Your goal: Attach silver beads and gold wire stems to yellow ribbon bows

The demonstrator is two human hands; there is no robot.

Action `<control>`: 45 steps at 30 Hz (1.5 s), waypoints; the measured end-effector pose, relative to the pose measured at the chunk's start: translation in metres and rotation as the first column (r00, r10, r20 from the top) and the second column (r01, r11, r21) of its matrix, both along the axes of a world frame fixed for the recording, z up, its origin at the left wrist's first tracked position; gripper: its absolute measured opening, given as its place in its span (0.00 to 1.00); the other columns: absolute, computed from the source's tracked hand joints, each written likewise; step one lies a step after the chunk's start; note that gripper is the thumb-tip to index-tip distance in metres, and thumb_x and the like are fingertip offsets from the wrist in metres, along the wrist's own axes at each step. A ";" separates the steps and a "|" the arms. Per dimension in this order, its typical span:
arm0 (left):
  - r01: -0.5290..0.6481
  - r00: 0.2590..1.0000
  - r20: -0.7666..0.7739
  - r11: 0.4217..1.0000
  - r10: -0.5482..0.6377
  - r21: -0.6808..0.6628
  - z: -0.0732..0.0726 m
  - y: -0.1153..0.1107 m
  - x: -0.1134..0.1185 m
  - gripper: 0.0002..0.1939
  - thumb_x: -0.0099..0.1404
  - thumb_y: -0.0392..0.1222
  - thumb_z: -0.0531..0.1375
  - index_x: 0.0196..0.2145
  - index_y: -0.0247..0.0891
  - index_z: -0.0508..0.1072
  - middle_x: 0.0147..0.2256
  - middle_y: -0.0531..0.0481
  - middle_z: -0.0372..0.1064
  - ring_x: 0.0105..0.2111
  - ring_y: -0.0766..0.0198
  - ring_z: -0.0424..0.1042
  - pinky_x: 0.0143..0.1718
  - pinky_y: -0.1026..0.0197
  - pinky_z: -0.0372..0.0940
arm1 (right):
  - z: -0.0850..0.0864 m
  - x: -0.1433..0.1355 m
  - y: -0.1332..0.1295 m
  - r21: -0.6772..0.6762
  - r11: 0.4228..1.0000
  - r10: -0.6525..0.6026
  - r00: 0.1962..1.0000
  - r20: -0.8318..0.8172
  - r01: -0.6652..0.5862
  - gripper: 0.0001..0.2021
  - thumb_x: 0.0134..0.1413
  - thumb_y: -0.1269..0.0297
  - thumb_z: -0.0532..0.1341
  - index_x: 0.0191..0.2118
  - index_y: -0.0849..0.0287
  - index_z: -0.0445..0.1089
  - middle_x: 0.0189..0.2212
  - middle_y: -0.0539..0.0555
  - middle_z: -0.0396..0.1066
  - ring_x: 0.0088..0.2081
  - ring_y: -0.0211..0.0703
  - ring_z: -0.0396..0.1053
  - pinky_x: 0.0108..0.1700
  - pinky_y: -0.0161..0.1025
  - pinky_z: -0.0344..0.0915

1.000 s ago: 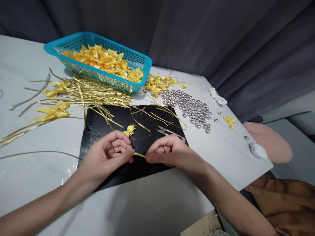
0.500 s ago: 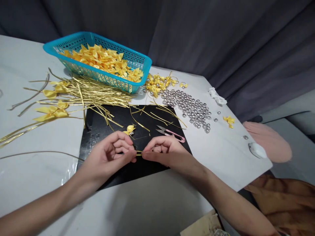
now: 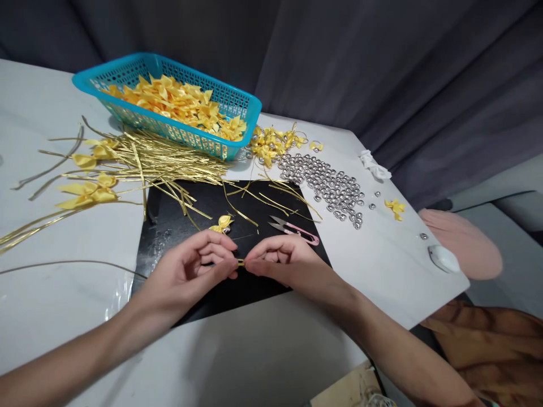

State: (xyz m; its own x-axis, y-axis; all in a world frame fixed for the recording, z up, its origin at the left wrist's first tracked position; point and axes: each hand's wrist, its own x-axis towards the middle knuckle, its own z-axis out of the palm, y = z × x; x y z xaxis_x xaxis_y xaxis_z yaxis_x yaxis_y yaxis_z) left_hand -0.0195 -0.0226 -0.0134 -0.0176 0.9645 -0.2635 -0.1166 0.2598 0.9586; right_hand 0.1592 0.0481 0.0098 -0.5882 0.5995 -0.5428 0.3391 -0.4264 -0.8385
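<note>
Between my two hands is a small loop of gold cord (image 3: pixel 241 263), mostly covered by fingertips. My left hand (image 3: pixel 199 260) pinches its left end between thumb and fingers. The right end is pinched by my right hand (image 3: pixel 280 259), close to the left fingertips. Both hands hover over a black mat (image 3: pixel 229 302). Just beyond the left fingers lies a yellow ribbon bow (image 3: pixel 223 223) with a silvery piece at its side. Thread snips (image 3: pixel 294 230) with pink handles rest on the mat past my right hand.
A blue basket (image 3: pixel 165 116) of yellow ribbon bows stands at the back. Beside it lie a heap of gold cords (image 3: pixel 165 158), finished-looking bows (image 3: pixel 271 144) and many silver beads (image 3: pixel 324 183). A white computer mouse (image 3: pixel 443 259) sits near the table's right edge.
My left hand has shifted slightly right, toward the right fingertips, so less of the gold cord shows between them. My right hand has barely moved.
</note>
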 end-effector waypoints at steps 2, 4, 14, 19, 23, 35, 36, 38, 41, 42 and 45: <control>0.069 0.991 -0.113 0.998 -0.070 -0.008 -0.001 -0.001 0.000 0.12 0.55 0.47 0.66 0.34 0.38 0.74 0.26 0.51 0.73 0.27 0.65 0.72 0.27 0.69 0.65 | 0.001 0.000 0.000 0.030 1.000 0.003 1.000 0.013 -0.003 0.14 0.42 0.58 0.71 0.31 0.62 0.73 0.15 0.41 0.55 0.18 0.26 0.45 0.21 0.31 0.38; 0.129 0.968 -0.218 0.992 -0.125 0.001 -0.002 -0.001 0.000 0.12 0.58 0.50 0.63 0.32 0.38 0.76 0.27 0.50 0.72 0.28 0.64 0.70 0.26 0.67 0.62 | 0.001 0.000 -0.001 0.063 0.998 0.010 1.000 0.020 -0.011 0.14 0.43 0.56 0.70 0.31 0.62 0.73 0.14 0.41 0.52 0.18 0.27 0.45 0.21 0.31 0.38; 0.139 0.966 -0.220 0.990 -0.136 0.000 -0.005 -0.002 -0.002 0.14 0.60 0.52 0.60 0.29 0.38 0.75 0.26 0.50 0.70 0.25 0.64 0.67 0.25 0.67 0.59 | 0.004 -0.002 -0.002 0.190 0.982 -0.007 0.998 0.056 -0.004 0.09 0.46 0.62 0.68 0.31 0.62 0.73 0.13 0.40 0.50 0.17 0.27 0.44 0.20 0.32 0.40; 0.100 0.976 -0.194 0.995 -0.103 -0.025 -0.003 0.001 -0.001 0.13 0.55 0.51 0.64 0.27 0.38 0.76 0.23 0.50 0.69 0.23 0.64 0.66 0.23 0.67 0.60 | 0.008 -0.001 0.000 0.242 0.970 -0.011 0.991 0.131 -0.021 0.08 0.50 0.63 0.65 0.34 0.62 0.75 0.13 0.40 0.49 0.17 0.27 0.44 0.20 0.33 0.39; 0.090 0.977 -0.188 0.995 -0.095 -0.035 -0.005 0.000 -0.001 0.12 0.54 0.49 0.64 0.26 0.37 0.76 0.22 0.51 0.68 0.22 0.66 0.65 0.21 0.68 0.59 | 0.011 -0.001 0.000 0.279 0.960 -0.005 0.991 0.132 -0.032 0.07 0.50 0.64 0.65 0.34 0.62 0.76 0.13 0.41 0.49 0.17 0.27 0.43 0.20 0.33 0.40; 0.086 0.993 -0.073 0.995 -0.089 -0.052 0.002 0.006 -0.002 0.08 0.50 0.46 0.68 0.25 0.39 0.80 0.22 0.49 0.75 0.23 0.64 0.73 0.23 0.68 0.67 | 0.005 0.003 0.003 0.397 0.915 0.011 0.986 0.168 -0.078 0.10 0.50 0.60 0.65 0.33 0.62 0.78 0.20 0.46 0.59 0.20 0.29 0.47 0.21 0.33 0.42; 0.088 0.994 -0.053 0.995 -0.091 -0.055 0.003 0.007 -0.002 0.07 0.50 0.45 0.68 0.25 0.39 0.80 0.22 0.49 0.76 0.23 0.64 0.73 0.23 0.69 0.67 | 0.005 0.004 0.004 0.397 0.913 0.025 0.985 0.169 -0.091 0.10 0.50 0.60 0.65 0.33 0.62 0.78 0.21 0.47 0.59 0.20 0.29 0.47 0.21 0.34 0.42; 0.097 0.995 -0.026 0.994 -0.098 -0.059 0.003 0.007 -0.003 0.06 0.49 0.44 0.69 0.25 0.40 0.81 0.22 0.50 0.76 0.21 0.65 0.73 0.23 0.69 0.68 | 0.005 0.005 0.005 0.390 0.913 0.056 0.983 0.176 -0.122 0.10 0.50 0.60 0.65 0.34 0.62 0.78 0.22 0.47 0.61 0.20 0.29 0.47 0.21 0.34 0.42; 0.103 0.994 -0.023 0.993 -0.104 -0.057 0.002 0.007 -0.005 0.05 0.50 0.43 0.69 0.24 0.40 0.81 0.21 0.50 0.76 0.21 0.66 0.72 0.23 0.70 0.68 | 0.006 0.005 0.005 0.387 0.909 0.086 0.979 0.186 -0.154 0.10 0.51 0.61 0.65 0.34 0.62 0.78 0.24 0.48 0.63 0.20 0.28 0.48 0.21 0.33 0.43; 0.108 0.994 -0.025 0.993 -0.110 -0.057 0.002 0.006 -0.005 0.04 0.50 0.42 0.68 0.24 0.40 0.81 0.21 0.51 0.76 0.21 0.66 0.73 0.23 0.70 0.68 | 0.007 0.004 0.005 0.389 0.908 0.087 0.978 0.187 -0.156 0.09 0.51 0.62 0.65 0.34 0.63 0.78 0.24 0.48 0.63 0.20 0.28 0.48 0.21 0.33 0.43; 0.125 0.991 -0.030 0.990 -0.127 -0.065 -0.001 0.006 -0.006 0.04 0.51 0.42 0.68 0.26 0.40 0.81 0.22 0.51 0.77 0.22 0.67 0.74 0.24 0.71 0.68 | 0.008 0.002 0.004 0.400 0.904 0.087 0.982 0.170 -0.150 0.05 0.51 0.67 0.64 0.32 0.63 0.77 0.24 0.47 0.64 0.20 0.27 0.49 0.21 0.32 0.43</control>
